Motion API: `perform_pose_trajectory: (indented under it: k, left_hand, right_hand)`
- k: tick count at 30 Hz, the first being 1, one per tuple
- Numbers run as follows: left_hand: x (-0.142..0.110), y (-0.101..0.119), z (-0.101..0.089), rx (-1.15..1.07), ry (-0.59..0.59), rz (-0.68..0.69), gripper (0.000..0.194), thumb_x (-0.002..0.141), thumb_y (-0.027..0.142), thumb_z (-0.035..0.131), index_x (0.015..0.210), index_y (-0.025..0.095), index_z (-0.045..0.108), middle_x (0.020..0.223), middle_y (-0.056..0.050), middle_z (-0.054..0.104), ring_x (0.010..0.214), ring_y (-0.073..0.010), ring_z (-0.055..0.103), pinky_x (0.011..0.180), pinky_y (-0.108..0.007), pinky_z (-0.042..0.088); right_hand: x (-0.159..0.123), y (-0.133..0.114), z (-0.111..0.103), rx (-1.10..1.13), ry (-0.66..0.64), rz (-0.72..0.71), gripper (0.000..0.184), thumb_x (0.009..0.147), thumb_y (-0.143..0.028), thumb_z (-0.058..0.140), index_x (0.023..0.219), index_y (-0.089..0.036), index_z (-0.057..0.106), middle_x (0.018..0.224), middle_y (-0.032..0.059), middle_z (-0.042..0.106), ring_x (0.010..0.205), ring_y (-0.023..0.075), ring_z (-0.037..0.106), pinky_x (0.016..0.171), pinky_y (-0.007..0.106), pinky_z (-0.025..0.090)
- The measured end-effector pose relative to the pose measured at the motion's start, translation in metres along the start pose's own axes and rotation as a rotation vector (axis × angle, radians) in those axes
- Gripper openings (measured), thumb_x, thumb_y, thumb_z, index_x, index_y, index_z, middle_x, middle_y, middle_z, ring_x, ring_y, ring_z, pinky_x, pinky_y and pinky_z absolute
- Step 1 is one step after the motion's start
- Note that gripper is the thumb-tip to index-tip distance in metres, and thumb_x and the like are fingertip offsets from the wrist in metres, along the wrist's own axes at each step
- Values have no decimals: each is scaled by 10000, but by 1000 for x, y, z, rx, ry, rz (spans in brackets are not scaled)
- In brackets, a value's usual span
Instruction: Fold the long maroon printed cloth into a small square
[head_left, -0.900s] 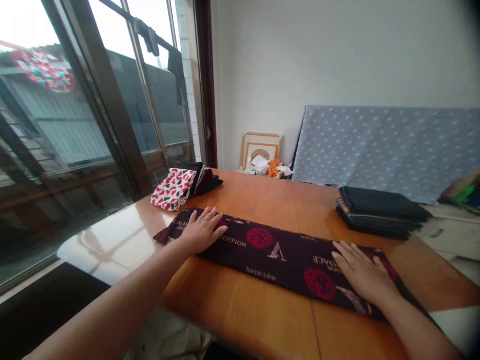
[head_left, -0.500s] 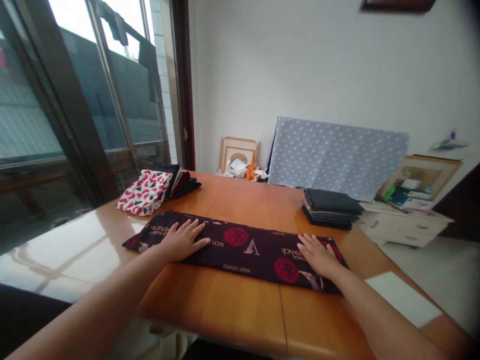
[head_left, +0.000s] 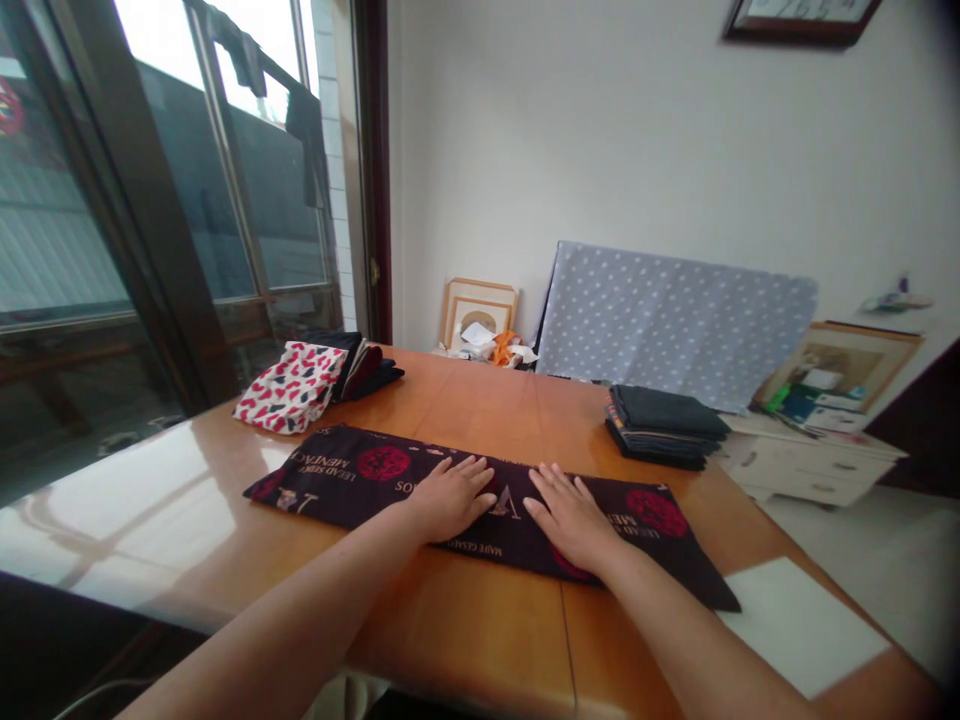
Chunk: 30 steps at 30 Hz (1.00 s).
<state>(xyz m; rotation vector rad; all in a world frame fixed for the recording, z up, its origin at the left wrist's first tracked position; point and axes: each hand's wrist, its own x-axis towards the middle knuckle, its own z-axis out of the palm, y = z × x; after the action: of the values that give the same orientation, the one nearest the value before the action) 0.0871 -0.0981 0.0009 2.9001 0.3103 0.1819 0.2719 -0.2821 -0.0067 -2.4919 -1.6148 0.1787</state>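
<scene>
A dark cloth (head_left: 337, 490) with red round emblems and pale lettering lies folded into a long flat strip across the wooden table (head_left: 480, 640). My left hand (head_left: 454, 497) rests palm down near the middle of the strip, fingers stretched out. Just to its right, my right hand (head_left: 568, 515) also lies flat on the cloth with its fingers spread. A small gap separates the two hands. Neither hand grips the fabric. The cloth's right end runs out to a pointed corner beside a white sheet.
Folded dark clothes (head_left: 664, 425) are stacked at the table's right. At the back left lies a heart-patterned cloth (head_left: 289, 390) against other folded garments (head_left: 367, 370). The white sheet (head_left: 810, 620) sits near the right edge. Beyond stands something draped in a dotted grey cloth (head_left: 667, 315).
Both hands have slid inward along the cloth, the left one rightward and the right one leftward, and are now close together. The cloth's right corner now reaches further out.
</scene>
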Motion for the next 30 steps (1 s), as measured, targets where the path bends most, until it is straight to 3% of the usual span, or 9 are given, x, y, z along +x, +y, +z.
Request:
perform_pose_trajectory:
  k: [4, 11, 18, 20, 24, 27, 30]
  left_hand:
    - [0, -3, 11, 27, 7, -59, 748, 966, 740, 242, 1578, 337, 390, 1683, -39, 301, 1572, -310, 202, 1247, -567, 171]
    - [-1, -4, 11, 36, -23, -54, 847, 909, 823, 257, 1600, 341, 346, 1699, -41, 242, 1579, -349, 150, 1240, -611, 139]
    - [4, -5, 13, 80, -38, -70, 857, 907, 832, 240, 1599, 338, 345, 1704, -49, 215, 1581, -336, 149, 1242, -607, 121]
    - [4, -5, 13, 86, -43, -77, 861, 907, 833, 239, 1603, 334, 333, 1705, -49, 206, 1582, -333, 145, 1243, -606, 116]
    - [4, -8, 15, 83, -45, -80, 850, 910, 826, 256, 1606, 343, 314, 1707, -31, 189, 1584, -329, 133, 1244, -600, 115]
    - [5, -11, 18, 86, -40, -79, 837, 914, 819, 266, 1606, 349, 309, 1707, -25, 182, 1585, -329, 128, 1245, -597, 107]
    - [6, -12, 19, 93, -34, -82, 829, 918, 810, 284, 1605, 347, 310, 1706, -26, 185, 1584, -333, 133, 1245, -594, 108]
  right_hand:
    - [3, 2, 11, -4, -44, 24, 781, 999, -683, 169, 1630, -232, 260, 1708, 58, 195, 1586, 259, 121, 1274, 508, 65]
    - [-6, -2, 0, 27, -43, 83, 818, 982, -731, 171, 1633, -242, 247, 1712, 85, 160, 1588, 307, 81, 1251, 587, 8]
    - [-16, 4, -3, 72, -58, 120, 758, 995, -699, 166, 1636, -297, 217, 1718, 28, 150, 1595, 242, 56, 1262, 544, -7]
    - [-18, 16, -7, 65, -35, 161, 770, 994, -700, 163, 1631, -275, 242, 1716, 47, 161, 1593, 245, 71, 1260, 546, 0]
    - [-27, 58, -11, -18, 93, 392, 811, 994, -689, 155, 1633, -196, 240, 1713, 89, 162, 1593, 269, 53, 1252, 563, -27]
    - [-34, 89, -8, -9, 35, 500, 829, 989, -693, 161, 1639, -182, 208, 1717, 86, 142, 1591, 277, 59, 1255, 555, 13]
    - [-35, 105, -9, 28, 1, 495, 839, 978, -713, 175, 1639, -198, 214, 1715, 75, 158, 1590, 270, 82, 1262, 522, 28]
